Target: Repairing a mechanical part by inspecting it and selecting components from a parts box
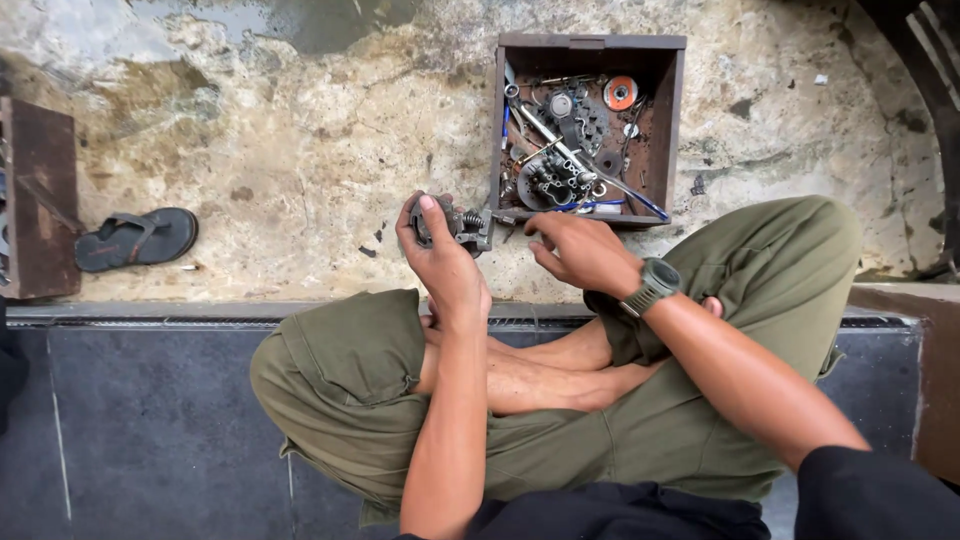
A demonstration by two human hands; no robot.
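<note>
My left hand (440, 255) grips a small grey metal engine part (462, 225) with a spring on it, held above the stained concrete floor in front of my crossed legs. Next to it, my right hand (580, 250), with a dark watch on the wrist, has its fingers curled at the part's right end, holding what looks like a thin tool against it; the tool is mostly hidden. Just beyond both hands sits an open brown metal box (668, 120) holding wrenches, gears, an orange round piece and other greasy metal parts.
A dark sandal (135, 238) lies on the concrete at the left, beside a rusty brown box (40, 200) at the frame's edge. I sit cross-legged on a dark tiled step (150, 420) with a metal edge strip. A dark curved object stands at the far right.
</note>
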